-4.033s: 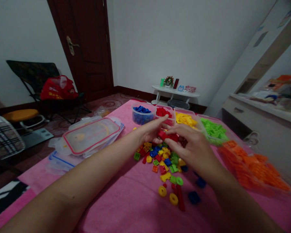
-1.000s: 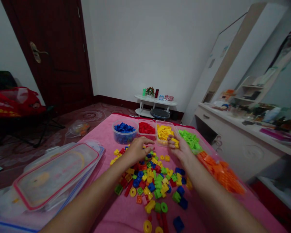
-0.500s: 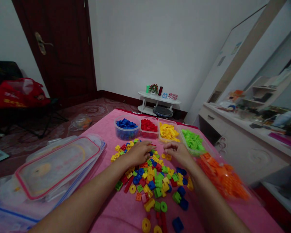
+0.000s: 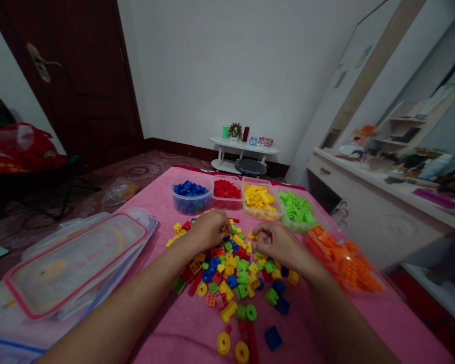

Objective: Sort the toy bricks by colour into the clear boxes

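A mixed heap of plastic building blocks in red, yellow, blue, green and orange lies on a pink cloth. Over the heap's far left part, my left hand curls its fingers downward; whatever is in them is hidden. To its right, my right hand has thumb and fingers closed together at a yellow block by the fingertips. Beyond the hands stand clear containers of sorted blocks: a round tub of blue, then boxes of red, yellow, green and orange.
Stacked clear lids with red and blue rims lie at the left of the table. A white dresser stands to the right. A small white shelf is by the far wall, and a red bag sits at far left.
My left hand has drawn its fingers in and down onto the blocks. My right hand has closed its fingers beside the yellow pieces. The view has shifted slightly to the right.
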Action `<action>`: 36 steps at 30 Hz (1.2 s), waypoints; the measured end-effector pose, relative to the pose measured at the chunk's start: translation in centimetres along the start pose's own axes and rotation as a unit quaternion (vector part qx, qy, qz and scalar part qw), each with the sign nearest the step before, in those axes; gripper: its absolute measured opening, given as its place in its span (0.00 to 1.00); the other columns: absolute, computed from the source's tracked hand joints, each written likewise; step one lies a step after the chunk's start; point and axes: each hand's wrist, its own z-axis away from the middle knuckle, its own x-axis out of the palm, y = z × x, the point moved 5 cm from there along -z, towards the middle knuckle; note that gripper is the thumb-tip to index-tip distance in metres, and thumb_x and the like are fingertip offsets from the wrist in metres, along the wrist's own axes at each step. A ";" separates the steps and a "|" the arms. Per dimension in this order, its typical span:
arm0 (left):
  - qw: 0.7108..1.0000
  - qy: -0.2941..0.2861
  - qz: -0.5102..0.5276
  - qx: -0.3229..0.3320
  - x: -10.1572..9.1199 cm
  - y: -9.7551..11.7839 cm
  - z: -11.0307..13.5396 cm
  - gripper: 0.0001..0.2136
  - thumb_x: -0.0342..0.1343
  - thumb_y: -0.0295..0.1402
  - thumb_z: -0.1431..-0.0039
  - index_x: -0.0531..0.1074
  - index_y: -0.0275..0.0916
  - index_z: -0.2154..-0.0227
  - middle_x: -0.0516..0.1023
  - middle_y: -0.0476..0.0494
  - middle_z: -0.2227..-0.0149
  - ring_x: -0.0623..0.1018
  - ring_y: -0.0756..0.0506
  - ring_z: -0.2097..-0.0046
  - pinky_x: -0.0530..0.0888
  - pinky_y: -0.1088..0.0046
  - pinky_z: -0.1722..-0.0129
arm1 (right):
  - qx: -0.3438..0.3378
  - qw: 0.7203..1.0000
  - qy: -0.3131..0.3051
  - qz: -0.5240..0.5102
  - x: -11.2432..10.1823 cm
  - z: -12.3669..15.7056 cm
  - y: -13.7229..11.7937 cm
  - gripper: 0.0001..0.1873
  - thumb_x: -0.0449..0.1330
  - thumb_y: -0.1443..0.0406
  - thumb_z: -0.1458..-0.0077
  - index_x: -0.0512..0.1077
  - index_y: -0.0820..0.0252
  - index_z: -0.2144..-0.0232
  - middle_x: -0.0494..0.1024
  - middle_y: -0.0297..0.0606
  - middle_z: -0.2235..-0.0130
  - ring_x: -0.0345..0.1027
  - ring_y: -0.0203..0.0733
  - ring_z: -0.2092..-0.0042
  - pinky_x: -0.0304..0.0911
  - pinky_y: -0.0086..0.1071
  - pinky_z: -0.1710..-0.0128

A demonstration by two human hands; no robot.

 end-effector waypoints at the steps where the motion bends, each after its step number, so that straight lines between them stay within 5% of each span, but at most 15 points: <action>1: 1.000 -0.018 -0.009 -0.007 0.1 0.0 0.1 0.08 0.55 0.29 0.51 0.77 0.41 0.68 0.78 0.45 0.65 0.75 0.46 0.61 0.68 0.74 0.61 | 0.002 1.000 -0.006 0.030 -0.8 0.4 -0.1 0.14 0.59 0.60 0.55 0.74 0.57 0.64 0.75 0.34 0.72 0.66 0.36 0.72 0.52 0.27 0.75; 6: 0.996 -0.069 -0.059 0.007 0.6 1.0 0.7 0.14 0.54 0.45 0.49 0.77 0.46 0.65 0.79 0.45 0.65 0.76 0.43 0.63 0.66 0.72 0.67 | 0.015 0.979 -0.110 0.170 -1.7 2.3 -0.3 0.17 0.64 0.58 0.64 0.76 0.53 0.67 0.76 0.35 0.68 0.67 0.39 0.68 0.49 0.28 0.74; 11: 0.988 -0.103 -0.113 -0.029 0.2 2.4 1.2 0.12 0.58 0.38 0.56 0.78 0.45 0.67 0.79 0.44 0.66 0.76 0.42 0.64 0.65 0.72 0.71 | 0.018 0.976 -0.107 0.191 -0.5 2.2 -0.4 0.08 0.60 0.67 0.64 0.74 0.57 0.74 0.76 0.35 0.71 0.65 0.38 0.70 0.46 0.28 0.76; 15: 0.988 -0.104 -0.101 -0.062 0.2 2.3 1.1 0.08 0.57 0.33 0.58 0.78 0.42 0.73 0.79 0.45 0.70 0.75 0.45 0.68 0.64 0.74 0.72 | 0.012 0.996 -0.081 -0.023 -0.6 1.3 -0.3 0.05 0.57 0.67 0.60 0.71 0.59 0.75 0.69 0.30 0.80 0.60 0.33 0.78 0.48 0.26 0.79; 17: 0.991 -0.095 -0.059 -0.076 0.1 1.6 0.9 0.07 0.56 0.33 0.57 0.78 0.40 0.75 0.78 0.46 0.73 0.74 0.47 0.71 0.63 0.75 0.73 | 0.029 0.978 -0.050 -0.202 -0.5 0.7 -0.1 0.06 0.58 0.64 0.57 0.69 0.60 0.72 0.66 0.28 0.82 0.58 0.31 0.81 0.51 0.25 0.80; 20: 0.995 -0.041 0.051 -0.079 -1.1 0.9 0.4 0.08 0.56 0.35 0.53 0.78 0.37 0.74 0.77 0.46 0.76 0.73 0.50 0.74 0.64 0.76 0.74 | 0.055 0.890 -0.003 -0.453 0.2 0.2 -0.1 0.12 0.61 0.60 0.56 0.68 0.60 0.68 0.68 0.27 0.79 0.60 0.30 0.82 0.55 0.24 0.81; 23: 0.982 0.073 0.168 -0.045 -3.8 1.8 0.3 0.11 0.55 0.37 0.49 0.78 0.35 0.69 0.78 0.44 0.70 0.74 0.50 0.70 0.68 0.77 0.71 | 0.068 0.748 0.006 -0.661 1.8 -0.1 -0.8 0.12 0.62 0.61 0.55 0.66 0.60 0.68 0.70 0.29 0.76 0.60 0.28 0.80 0.54 0.21 0.83; 26: 0.962 0.155 0.224 0.020 -5.6 4.1 0.8 0.10 0.56 0.34 0.48 0.77 0.37 0.64 0.78 0.44 0.63 0.75 0.48 0.62 0.71 0.74 0.63 | 0.106 0.596 -0.066 -0.794 3.7 0.0 -2.4 0.11 0.59 0.59 0.50 0.66 0.62 0.69 0.72 0.32 0.76 0.58 0.26 0.81 0.46 0.18 0.87; 29: 0.958 0.174 0.211 0.088 -5.7 6.4 1.3 0.10 0.58 0.30 0.50 0.77 0.40 0.63 0.77 0.45 0.60 0.74 0.47 0.57 0.70 0.70 0.56 | 0.127 0.489 -0.148 -0.850 4.9 0.4 -4.4 0.17 0.54 0.53 0.46 0.66 0.62 0.66 0.70 0.30 0.79 0.51 0.25 0.85 0.38 0.17 0.89; 32: 0.956 0.187 0.199 0.110 -5.3 7.1 1.4 0.12 0.58 0.28 0.50 0.77 0.41 0.61 0.76 0.45 0.58 0.74 0.47 0.56 0.70 0.69 0.53 | 0.146 0.445 -0.146 -0.871 5.2 0.7 -4.9 0.16 0.52 0.54 0.43 0.66 0.63 0.66 0.66 0.26 0.82 0.45 0.24 0.87 0.36 0.17 0.90; 36: 0.955 0.200 0.198 0.097 -5.4 6.0 1.2 0.08 0.57 0.29 0.48 0.77 0.39 0.64 0.77 0.45 0.61 0.75 0.47 0.57 0.70 0.69 0.54 | 0.134 0.490 -0.088 -0.857 3.4 0.3 -3.1 0.10 0.50 0.63 0.40 0.65 0.64 0.69 0.69 0.32 0.77 0.44 0.21 0.86 0.38 0.16 0.90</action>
